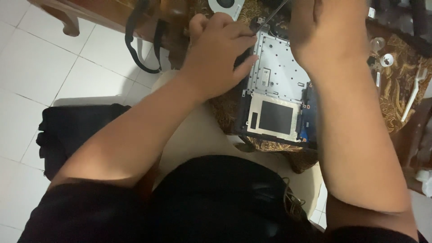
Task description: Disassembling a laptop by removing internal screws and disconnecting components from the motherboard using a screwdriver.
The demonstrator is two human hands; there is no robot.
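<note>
An opened laptop chassis [274, 81] lies on a brown patterned cloth [396, 85], its silver metal plate and a black square pad exposed. My left hand [220, 51] rests curled on the chassis's upper left edge, fingers pressing the frame. My right hand [326, 31] is over the top right of the chassis, seen from the back, and a thin dark screwdriver shaft [272, 18] slants out from under it toward the upper left corner of the plate. The fingers of that hand are hidden.
A round fan part [225, 5] lies at the top edge. A white toothbrush-like tool [414, 92] and small round caps [386, 58] sit on the cloth at right. A black strap [139, 40] hangs from the table. A dark bag [72, 130] lies on the white tiled floor.
</note>
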